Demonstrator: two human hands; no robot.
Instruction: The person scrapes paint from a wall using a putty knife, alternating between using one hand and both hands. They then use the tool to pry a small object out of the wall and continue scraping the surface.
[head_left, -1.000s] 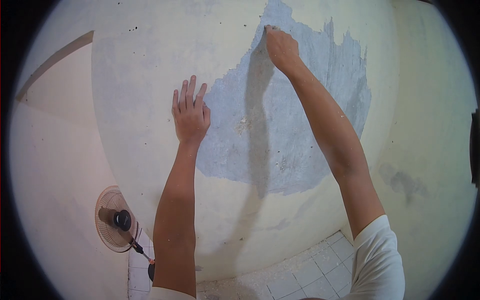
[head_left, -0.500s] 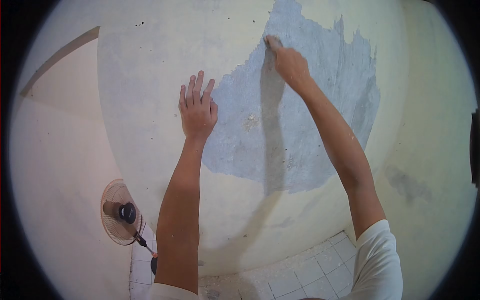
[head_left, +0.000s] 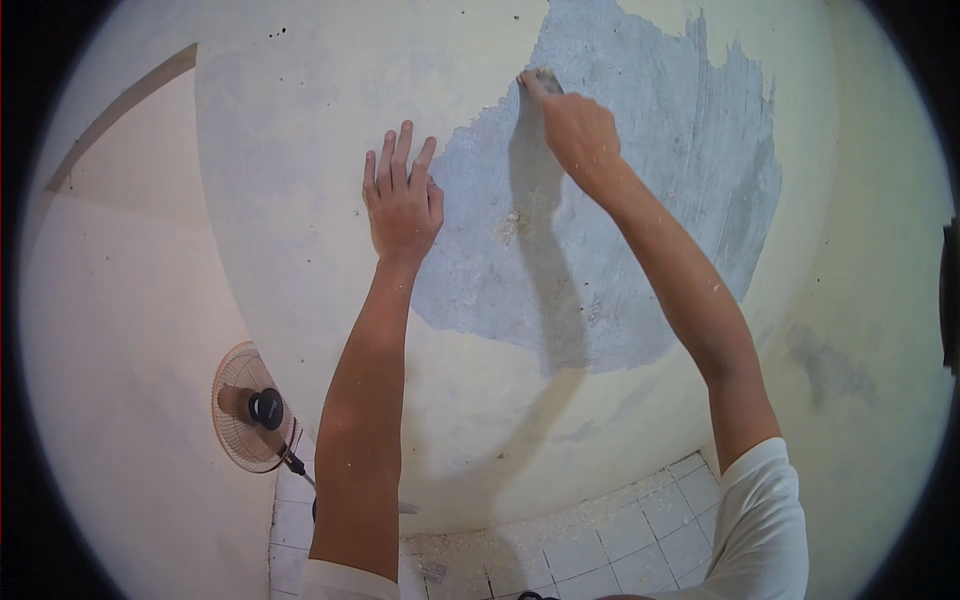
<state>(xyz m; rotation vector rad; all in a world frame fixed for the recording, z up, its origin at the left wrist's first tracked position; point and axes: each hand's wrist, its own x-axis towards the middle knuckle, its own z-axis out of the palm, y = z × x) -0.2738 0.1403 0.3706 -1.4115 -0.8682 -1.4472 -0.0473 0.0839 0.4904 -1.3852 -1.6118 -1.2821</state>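
My left hand [head_left: 405, 205] rests palm-down on the cream-painted wall [head_left: 300, 130], fingers spread, beside the left edge of a bare grey patch [head_left: 640, 200]. Higher up and to the right, my right hand [head_left: 582, 130] is closed around a small flat grey scraper [head_left: 547, 80]. The index finger stretches along the scraper toward the patch's ragged upper-left paint edge. Most of the tool is hidden by the fingers, and its exact contact with the wall is hard to see. My right arm casts a long shadow down the patch.
At lower left a fan [head_left: 250, 408] with a round orange-rimmed grille stands near the wall corner. White floor tiles [head_left: 575, 555] along the wall's foot carry scattered pale flakes. A side wall [head_left: 860, 270] with a dark smudge rises on the right.
The view has shifted slightly. My right hand has moved a little left relative to the grey patch, and more of the scraper shows beside the finger. My left hand stays flat on the wall.
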